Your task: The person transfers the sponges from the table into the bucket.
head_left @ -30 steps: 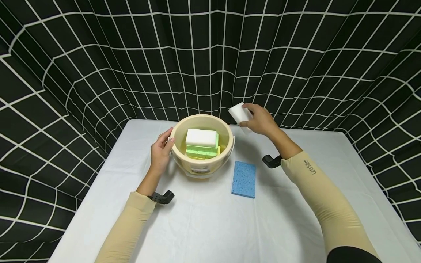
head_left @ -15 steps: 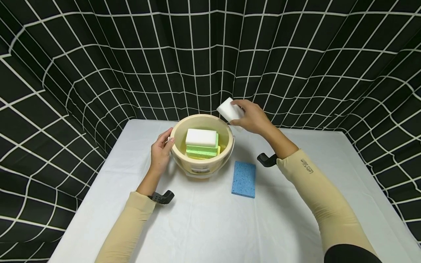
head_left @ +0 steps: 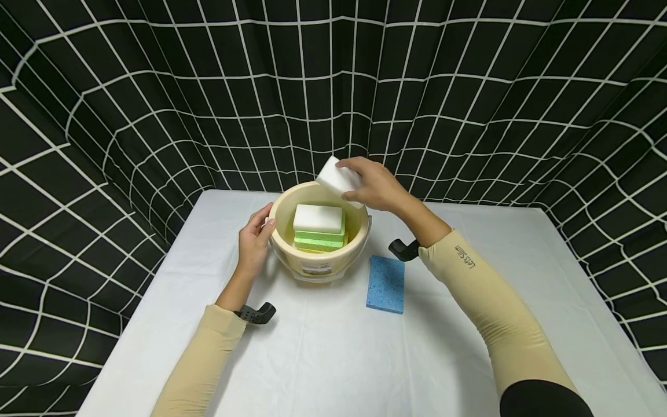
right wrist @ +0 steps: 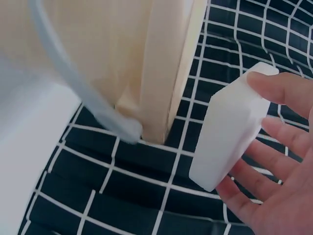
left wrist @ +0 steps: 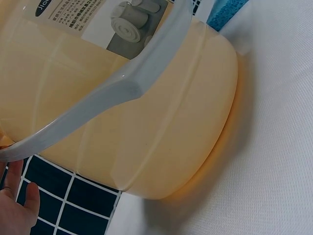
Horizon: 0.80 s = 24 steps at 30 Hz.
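Note:
My right hand (head_left: pixel 377 185) grips a white sponge (head_left: pixel 337 176), tilted above the right back part of the bucket's rim. In the right wrist view, the thumb and fingers hold that white block along its edges. My left hand (head_left: pixel 253 240) holds the cream bucket (head_left: pixel 323 259) at the left rim, its thumb tip on the edge. Inside the bucket, a second white sponge (head_left: pixel 318 218) lies on a green sponge (head_left: pixel 319 239), with yellow partly showing beneath. A grey handle (left wrist: pixel 132 81) hangs down along the bucket's front.
A flat blue sponge (head_left: pixel 385 285) lies on the white tablecloth (head_left: pixel 323 359), right of the bucket. Black curtain (head_left: pixel 323 87) with a white grid hangs close behind and around the table. Each wrist wears a black camera band.
My right hand has carried the white sponge leftward, from right of the bucket to over its rim. The left hand, bucket and blue sponge stay in place.

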### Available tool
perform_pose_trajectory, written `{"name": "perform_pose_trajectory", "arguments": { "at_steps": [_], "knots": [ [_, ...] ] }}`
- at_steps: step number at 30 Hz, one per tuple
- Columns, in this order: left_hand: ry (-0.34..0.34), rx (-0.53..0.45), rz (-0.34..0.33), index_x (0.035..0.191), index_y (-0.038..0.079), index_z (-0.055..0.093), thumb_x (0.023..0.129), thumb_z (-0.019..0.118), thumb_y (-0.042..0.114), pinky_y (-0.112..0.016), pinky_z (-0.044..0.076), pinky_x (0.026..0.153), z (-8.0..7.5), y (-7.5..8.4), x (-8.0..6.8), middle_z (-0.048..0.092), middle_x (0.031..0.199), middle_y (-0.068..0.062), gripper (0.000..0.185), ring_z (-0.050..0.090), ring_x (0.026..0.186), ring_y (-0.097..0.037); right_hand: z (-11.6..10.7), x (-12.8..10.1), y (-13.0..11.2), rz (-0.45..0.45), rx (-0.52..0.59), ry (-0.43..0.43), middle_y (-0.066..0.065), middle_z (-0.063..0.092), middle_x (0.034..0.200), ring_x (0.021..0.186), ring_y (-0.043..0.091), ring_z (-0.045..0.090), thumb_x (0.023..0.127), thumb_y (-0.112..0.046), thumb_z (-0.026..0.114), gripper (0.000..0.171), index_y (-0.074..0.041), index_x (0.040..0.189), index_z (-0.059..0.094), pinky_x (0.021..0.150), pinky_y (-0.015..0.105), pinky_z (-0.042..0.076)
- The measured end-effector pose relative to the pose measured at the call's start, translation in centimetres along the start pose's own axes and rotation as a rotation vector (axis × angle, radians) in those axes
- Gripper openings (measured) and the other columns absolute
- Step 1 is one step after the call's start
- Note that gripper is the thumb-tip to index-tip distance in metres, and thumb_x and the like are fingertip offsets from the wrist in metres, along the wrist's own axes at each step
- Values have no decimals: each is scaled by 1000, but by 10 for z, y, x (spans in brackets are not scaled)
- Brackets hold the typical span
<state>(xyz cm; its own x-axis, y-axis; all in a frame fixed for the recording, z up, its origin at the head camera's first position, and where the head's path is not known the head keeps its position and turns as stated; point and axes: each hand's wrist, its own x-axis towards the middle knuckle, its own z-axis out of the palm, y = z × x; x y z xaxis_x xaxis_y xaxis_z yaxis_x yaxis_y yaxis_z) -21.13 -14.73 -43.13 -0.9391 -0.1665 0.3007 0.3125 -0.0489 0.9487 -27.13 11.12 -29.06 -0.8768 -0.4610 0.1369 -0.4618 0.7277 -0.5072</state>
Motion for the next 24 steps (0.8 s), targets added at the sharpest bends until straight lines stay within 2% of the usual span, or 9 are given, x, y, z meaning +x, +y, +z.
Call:
{"name": "perform_pose_trajectory", "arguments": {
  "at_steps": [10,17,24],
  "knots": [
    [-7,-5,8,138,-8,48,97,52,2,-10,47,96,-1,-2,0,50,136,-22,42,54,115,-4,20,6,-9,-101,-57,-106,10,52,144,133,29,46,81,-14,76,59,-12,136,54,113,47,38],
    [-6,-6,11,137,-8,49,96,52,1,-10,48,94,-1,-1,0,51,135,-21,42,55,113,-4,37,10,-12,-103,-107,-213,6,47,149,139,28,41,83,-15,76,61,-16,139,53,118,47,33],
    [-5,-13,13,137,-8,49,96,52,0,-10,49,94,-1,-1,0,51,135,-22,42,55,114,-4,49,12,-16,-130,-129,-268,4,45,152,142,25,38,84,-13,75,62,-16,141,51,119,46,31]
  ]
}}
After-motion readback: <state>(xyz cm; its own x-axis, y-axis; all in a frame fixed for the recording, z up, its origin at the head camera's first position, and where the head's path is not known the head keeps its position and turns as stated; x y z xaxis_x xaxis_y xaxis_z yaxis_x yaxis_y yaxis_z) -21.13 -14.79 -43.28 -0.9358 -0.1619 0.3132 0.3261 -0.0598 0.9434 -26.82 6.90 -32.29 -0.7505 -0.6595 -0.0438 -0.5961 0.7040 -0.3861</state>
